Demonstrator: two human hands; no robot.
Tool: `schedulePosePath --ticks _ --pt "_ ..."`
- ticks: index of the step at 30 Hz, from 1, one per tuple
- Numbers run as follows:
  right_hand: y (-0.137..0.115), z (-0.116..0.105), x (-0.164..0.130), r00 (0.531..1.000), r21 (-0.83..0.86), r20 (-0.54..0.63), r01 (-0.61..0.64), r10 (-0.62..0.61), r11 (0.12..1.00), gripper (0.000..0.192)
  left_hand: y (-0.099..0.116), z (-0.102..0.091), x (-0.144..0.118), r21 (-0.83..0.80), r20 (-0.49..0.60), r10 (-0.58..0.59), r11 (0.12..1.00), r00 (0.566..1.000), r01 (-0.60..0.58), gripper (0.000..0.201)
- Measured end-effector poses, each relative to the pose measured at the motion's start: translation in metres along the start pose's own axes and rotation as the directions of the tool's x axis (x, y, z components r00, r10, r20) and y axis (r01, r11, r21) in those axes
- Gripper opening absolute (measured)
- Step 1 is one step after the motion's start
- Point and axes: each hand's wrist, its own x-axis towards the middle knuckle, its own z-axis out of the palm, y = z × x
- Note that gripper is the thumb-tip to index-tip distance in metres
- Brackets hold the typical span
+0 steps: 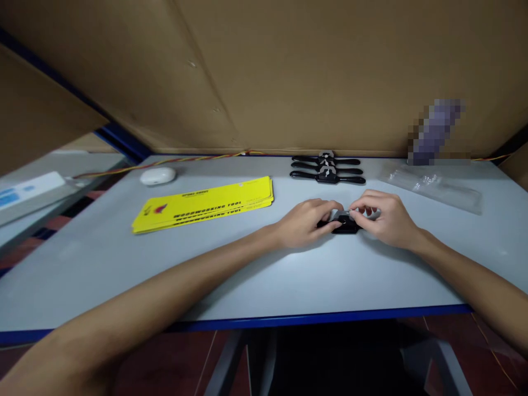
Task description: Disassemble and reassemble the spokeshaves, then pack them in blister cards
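Note:
A black spokeshave (345, 226) with a grey metal plate lies on the table between my hands. My left hand (303, 221) is closed round its left handle, with the thumb against the body. Over the plate's right side, my right hand (385, 219) has thumb and fingertips pinched together; what is between them is too small to tell. Something pale and shiny shows under the right fingers, by the handle there. Behind my hands, several more black spokeshaves (327, 175) lie in a stacked row, handles pointing left and right.
Yellow printed cards (206, 203) form a fanned pile on the left. A white rounded case (157, 176) sits behind them. Clear plastic bags (437, 190) lie at the right, near a pixelated purple object (437, 132). A twisted cable (181, 160) runs along the cardboard back wall (289, 71).

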Motion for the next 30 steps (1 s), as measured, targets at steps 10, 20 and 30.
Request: schedulePosePath --ticks 10,20,30 --pt "0.0016 0.0026 -0.0044 0.974 -0.087 0.098 0.212 -0.204 0.973 0.016 -0.0007 0.0006 -0.0012 0.006 -0.001 0.011 1.000 1.000 -0.011 0.034" --pt "0.0020 0.0039 -0.0077 0.949 -0.292 0.206 0.294 -0.241 0.910 0.024 -0.0008 0.0014 -0.0006 0.033 -0.012 0.033 0.999 0.999 -0.032 0.035" --pt "-0.0056 0.0078 -0.0065 0.962 -0.418 0.243 0.216 -0.121 0.882 0.028 0.0001 0.0001 -0.0003 0.056 -0.005 0.037 0.998 0.999 -0.037 0.032"
